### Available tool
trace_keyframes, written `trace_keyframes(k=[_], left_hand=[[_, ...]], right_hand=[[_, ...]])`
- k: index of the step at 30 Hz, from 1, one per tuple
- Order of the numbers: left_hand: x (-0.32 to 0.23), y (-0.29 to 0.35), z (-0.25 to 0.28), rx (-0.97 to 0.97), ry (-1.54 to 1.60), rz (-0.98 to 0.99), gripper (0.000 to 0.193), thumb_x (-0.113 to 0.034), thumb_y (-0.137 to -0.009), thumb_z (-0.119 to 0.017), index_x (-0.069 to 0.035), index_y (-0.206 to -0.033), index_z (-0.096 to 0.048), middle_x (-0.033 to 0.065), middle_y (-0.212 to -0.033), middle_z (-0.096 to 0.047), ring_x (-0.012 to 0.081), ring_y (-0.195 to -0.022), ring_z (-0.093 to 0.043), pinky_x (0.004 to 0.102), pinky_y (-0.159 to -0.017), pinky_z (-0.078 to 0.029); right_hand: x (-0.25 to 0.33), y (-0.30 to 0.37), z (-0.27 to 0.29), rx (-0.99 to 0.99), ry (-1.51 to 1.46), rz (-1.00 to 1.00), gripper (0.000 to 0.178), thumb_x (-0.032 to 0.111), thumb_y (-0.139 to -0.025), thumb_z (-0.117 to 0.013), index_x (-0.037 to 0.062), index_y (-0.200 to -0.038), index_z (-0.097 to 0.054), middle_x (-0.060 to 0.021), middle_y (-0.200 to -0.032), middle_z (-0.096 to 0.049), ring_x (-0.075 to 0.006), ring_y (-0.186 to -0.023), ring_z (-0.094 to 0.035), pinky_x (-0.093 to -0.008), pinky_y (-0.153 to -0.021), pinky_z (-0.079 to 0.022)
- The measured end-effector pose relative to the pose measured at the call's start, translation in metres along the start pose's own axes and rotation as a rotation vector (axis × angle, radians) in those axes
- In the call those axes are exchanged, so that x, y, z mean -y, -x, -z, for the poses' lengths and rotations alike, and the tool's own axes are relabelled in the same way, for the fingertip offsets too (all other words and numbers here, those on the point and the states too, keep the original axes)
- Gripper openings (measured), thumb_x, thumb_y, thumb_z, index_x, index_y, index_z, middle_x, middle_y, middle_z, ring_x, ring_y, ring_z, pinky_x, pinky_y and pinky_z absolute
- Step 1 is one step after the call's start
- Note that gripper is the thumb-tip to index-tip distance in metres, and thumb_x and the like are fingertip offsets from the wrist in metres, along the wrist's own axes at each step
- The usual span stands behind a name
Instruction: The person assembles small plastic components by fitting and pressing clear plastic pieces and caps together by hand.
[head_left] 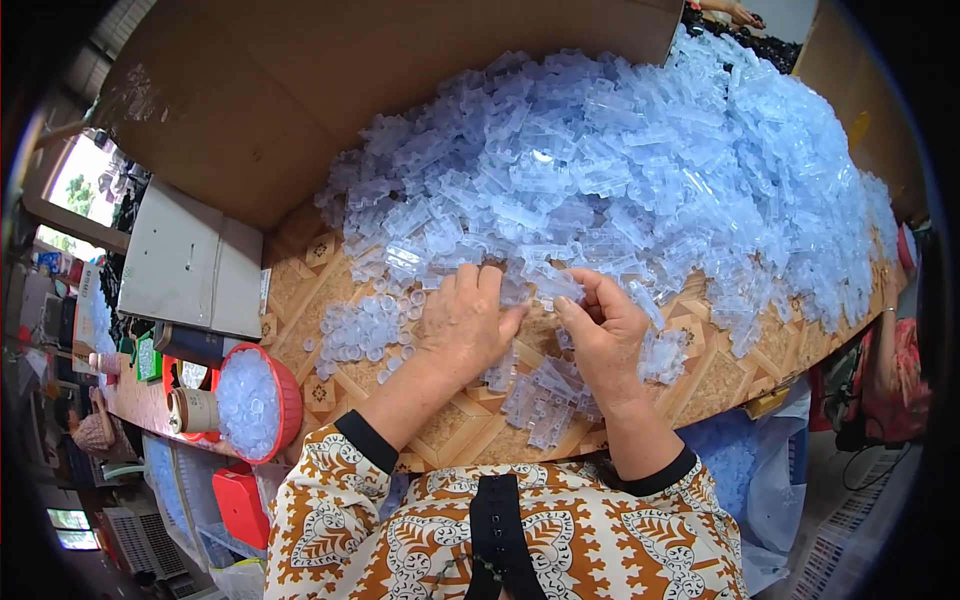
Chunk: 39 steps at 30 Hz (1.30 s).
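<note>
A large heap of clear plastic pieces (pixel 600 150), oblong and bluish, covers the far part of the patterned tabletop (pixel 450 430). At its near edge my right hand (pixel 610 335) pinches a clear plastic piece (pixel 553 283) between thumb and forefinger. My left hand (pixel 462 325) is beside it, fingers curled, with another clear plastic piece (pixel 514 290) between thumb and forefinger, partly hidden. Small round clear caps (pixel 365 328) lie loose left of my left wrist. Between my forearms is a small group of clear oblong pieces (pixel 550 400). More small clear parts (pixel 662 355) lie right of my right hand.
A tall cardboard wall (pixel 270 90) backs the heap. At the left stand a red bowl (pixel 290 400) of clear caps, a grey-white box (pixel 180 255) and a red container (pixel 240 505). Below the table's right edge hangs a clear bag (pixel 775 490). Another person's arm (pixel 888 340) shows far right.
</note>
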<state>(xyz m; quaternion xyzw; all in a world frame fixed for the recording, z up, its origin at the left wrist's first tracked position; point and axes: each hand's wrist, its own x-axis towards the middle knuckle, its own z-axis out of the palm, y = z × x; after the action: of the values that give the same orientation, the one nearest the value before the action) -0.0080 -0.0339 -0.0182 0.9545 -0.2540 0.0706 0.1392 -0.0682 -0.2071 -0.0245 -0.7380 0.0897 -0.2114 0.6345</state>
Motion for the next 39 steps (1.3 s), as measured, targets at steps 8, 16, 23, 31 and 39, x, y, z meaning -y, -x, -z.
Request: trace_keyframes(k=[8, 16, 23, 31, 39], left_hand=[[0.013, 0.011, 0.003, -0.051, 0.157, -0.124, 0.044, -0.022, -0.079, -0.086, -0.004, -0.111, -0.061, 0.0142, -0.104, -0.061, 0.0353, -0.095, -0.063, 0.0443, -0.079, -0.052], [0.011, 0.009, 0.001, -0.048, 0.222, -0.026, 0.052, -0.021, -0.076, -0.088, -0.003, -0.114, -0.057, 0.0157, -0.107, -0.061, 0.0338, -0.096, -0.063, 0.0427, -0.081, -0.052], [0.002, 0.028, 0.022, -0.174, 0.560, -0.033, 0.065, -0.016, -0.078, -0.088, -0.001, -0.128, -0.051, 0.0142, -0.119, -0.056, 0.0232, -0.098, -0.061, 0.0350, -0.087, -0.052], [-0.011, 0.045, 0.016, -0.175, 0.909, 0.002, 0.078, -0.006, -0.083, -0.085, 0.001, -0.147, -0.041, 0.0115, -0.136, -0.045, 0.0195, -0.114, -0.056, 0.0343, -0.104, -0.050], [-0.015, 0.068, 0.037, -0.149, 1.016, -0.002, 0.070, -0.005, -0.085, -0.082, -0.002, -0.147, -0.050, 0.0176, -0.150, -0.043, 0.0276, -0.133, -0.055, 0.0386, -0.105, -0.055]], right_hand=[[-0.001, -0.002, 0.002, -0.006, 0.085, 0.023, 0.029, 0.000, -0.083, -0.076, 0.0009, -0.112, -0.074, -0.0028, -0.074, -0.063, -0.0072, -0.063, -0.056, -0.0248, -0.057, -0.046], [-0.002, -0.004, 0.002, -0.027, 0.114, 0.022, 0.029, 0.001, -0.082, -0.077, 0.0013, -0.111, -0.074, -0.0042, -0.074, -0.065, -0.0090, -0.062, -0.057, -0.0266, -0.057, -0.047], [-0.003, -0.002, 0.001, 0.007, 0.054, -0.023, 0.029, 0.001, -0.083, -0.077, 0.0008, -0.111, -0.073, -0.0037, -0.077, -0.067, -0.0084, -0.066, -0.059, -0.0254, -0.059, -0.049], [-0.010, 0.006, -0.002, 0.242, -0.279, -0.047, 0.027, -0.005, -0.084, -0.070, -0.0011, -0.111, -0.067, -0.0037, -0.096, -0.067, -0.0077, -0.079, -0.062, -0.0236, -0.069, -0.052], [0.011, 0.021, 0.001, 0.455, -0.459, -0.025, 0.048, 0.001, -0.087, -0.067, -0.0040, -0.134, -0.058, -0.0039, -0.104, -0.066, -0.0069, -0.080, -0.057, -0.0235, -0.070, -0.049]])
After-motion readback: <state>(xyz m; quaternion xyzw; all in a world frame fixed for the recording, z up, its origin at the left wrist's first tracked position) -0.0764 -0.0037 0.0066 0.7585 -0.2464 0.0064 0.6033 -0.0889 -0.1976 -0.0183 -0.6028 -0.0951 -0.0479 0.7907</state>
